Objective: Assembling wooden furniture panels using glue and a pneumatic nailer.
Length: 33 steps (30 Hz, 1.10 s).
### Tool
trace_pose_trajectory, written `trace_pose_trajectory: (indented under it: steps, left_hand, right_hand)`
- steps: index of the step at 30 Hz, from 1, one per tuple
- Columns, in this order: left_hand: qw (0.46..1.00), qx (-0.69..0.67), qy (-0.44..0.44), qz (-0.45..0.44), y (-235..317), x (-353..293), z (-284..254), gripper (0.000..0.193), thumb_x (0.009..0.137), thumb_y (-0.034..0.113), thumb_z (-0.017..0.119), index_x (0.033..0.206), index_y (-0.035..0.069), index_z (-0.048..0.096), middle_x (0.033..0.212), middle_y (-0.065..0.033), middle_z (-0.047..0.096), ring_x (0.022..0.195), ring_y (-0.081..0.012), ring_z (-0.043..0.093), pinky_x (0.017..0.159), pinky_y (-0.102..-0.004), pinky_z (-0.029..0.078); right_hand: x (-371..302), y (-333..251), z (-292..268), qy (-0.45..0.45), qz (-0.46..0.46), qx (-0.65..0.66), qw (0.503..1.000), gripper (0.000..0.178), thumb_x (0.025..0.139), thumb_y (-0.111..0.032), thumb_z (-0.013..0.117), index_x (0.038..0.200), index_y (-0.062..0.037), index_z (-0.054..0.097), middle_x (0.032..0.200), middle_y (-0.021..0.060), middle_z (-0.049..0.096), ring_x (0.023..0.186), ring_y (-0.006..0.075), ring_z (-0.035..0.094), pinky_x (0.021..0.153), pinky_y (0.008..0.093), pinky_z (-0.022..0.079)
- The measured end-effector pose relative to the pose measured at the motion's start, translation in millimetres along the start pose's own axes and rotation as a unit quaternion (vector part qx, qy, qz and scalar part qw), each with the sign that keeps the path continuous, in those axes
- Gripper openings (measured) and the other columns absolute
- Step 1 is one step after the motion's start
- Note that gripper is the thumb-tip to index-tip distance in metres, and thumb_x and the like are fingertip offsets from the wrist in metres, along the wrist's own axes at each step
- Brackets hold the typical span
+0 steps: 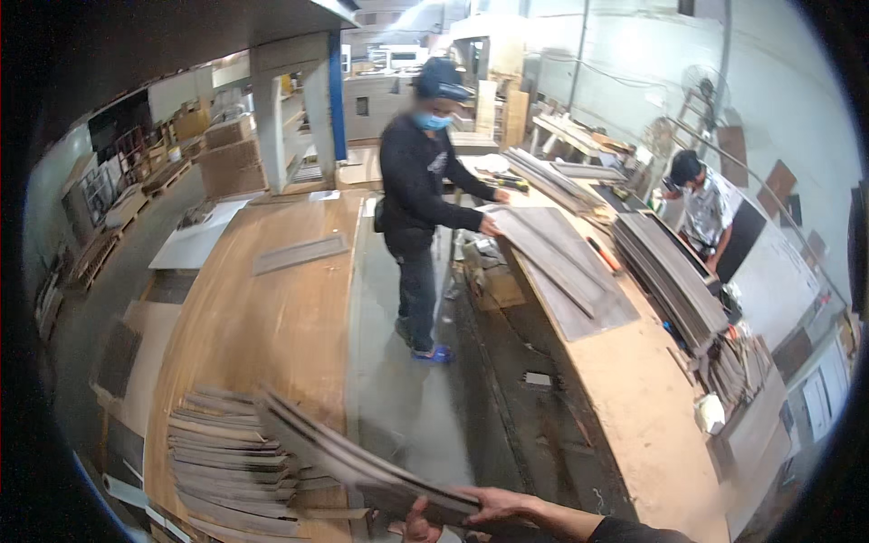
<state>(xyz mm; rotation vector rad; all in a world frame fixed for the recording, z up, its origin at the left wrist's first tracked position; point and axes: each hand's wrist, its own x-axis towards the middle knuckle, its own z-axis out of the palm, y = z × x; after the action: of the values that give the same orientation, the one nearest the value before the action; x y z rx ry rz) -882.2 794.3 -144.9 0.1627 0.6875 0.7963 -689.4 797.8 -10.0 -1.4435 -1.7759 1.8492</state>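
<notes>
As we clasp the long, grey-brown, flat wooden piece (351, 462) with our curled right hand (498, 505) and partly hidden left hand (421, 525), it stretches from both toward ten o'clock.

Left grip (419, 522) curled, thumb up; right grip (493, 505) just beside, pointing left; right forearm (563, 519) slanting from lower right.

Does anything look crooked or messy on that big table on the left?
Yes: one grey panel lies slanted on the wooden table, by itself, away from the pile of strips. That pile looks messy because its ends don't line up.
</notes>
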Motion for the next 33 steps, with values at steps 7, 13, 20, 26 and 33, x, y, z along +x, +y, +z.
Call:
trace_pose_trajectory:
  steps: [7, 13, 20, 26, 33]
  left_hand:
    - [0.964, 0.197, -0.136, -0.118, -84, 24, 138, 0.044, 0.1, 0.029, 0.059, 0.134, 0.001, 0.057, 0.131, -0.0092, 0.062, 0.121, -0.0234, 0.058, 0.1, -0.0399, 0.048]
    - [0.925, 0.23, -0.227, -0.202, -148, 50, 214, 0.04, 0.1, 0.023, 0.063, 0.131, -0.001, 0.06, 0.127, -0.0089, 0.065, 0.114, -0.0209, 0.063, 0.099, -0.0352, 0.049]
    - [0.862, 0.297, -0.234, -0.336, -179, 70, 280, 0.04, 0.099, 0.023, 0.064, 0.132, 0.002, 0.058, 0.126, -0.0081, 0.064, 0.116, -0.0209, 0.06, 0.099, -0.0367, 0.047]
    - [0.829, 0.298, -0.248, -0.402, -192, 108, 311, 0.039, 0.099, 0.024, 0.063, 0.129, 0.0, 0.06, 0.124, -0.0104, 0.067, 0.115, -0.0223, 0.063, 0.099, -0.039, 0.05]
    - [0.85, 0.233, -0.165, -0.442, -210, 144, 331, 0.032, 0.101, 0.021, 0.054, 0.126, 0.002, 0.061, 0.12, -0.0091, 0.068, 0.111, -0.0235, 0.064, 0.098, -0.0406, 0.051]
  right_hand:
    - [-186, 19, -43, 0.268, 0.039, 0.051, 0.961, 0.098, 0.078, -0.035, 0.083, 0.157, -0.0129, 0.03, 0.14, 0.0149, 0.057, 0.128, 0.0238, 0.054, 0.104, 0.0342, 0.044]
    - [-260, 61, -29, 0.381, 0.143, 0.243, 0.88, 0.084, 0.079, -0.027, 0.085, 0.149, -0.0086, 0.043, 0.125, 0.0102, 0.066, 0.112, 0.0168, 0.061, 0.095, 0.0316, 0.049]
    - [-281, 103, -21, 0.534, 0.105, 0.259, 0.798, 0.08, 0.078, -0.025, 0.085, 0.144, -0.0031, 0.047, 0.116, 0.0123, 0.068, 0.102, 0.0174, 0.064, 0.09, 0.032, 0.052]
    - [-292, 107, -53, 0.549, 0.222, 0.238, 0.77, 0.085, 0.079, -0.029, 0.084, 0.147, 0.0009, 0.043, 0.134, 0.0202, 0.06, 0.124, 0.0252, 0.057, 0.103, 0.0361, 0.046]
    - [-308, 137, -91, 0.561, 0.175, 0.349, 0.729, 0.082, 0.081, -0.023, 0.081, 0.148, 0.0035, 0.04, 0.144, 0.0251, 0.052, 0.134, 0.0308, 0.051, 0.11, 0.0362, 0.041]
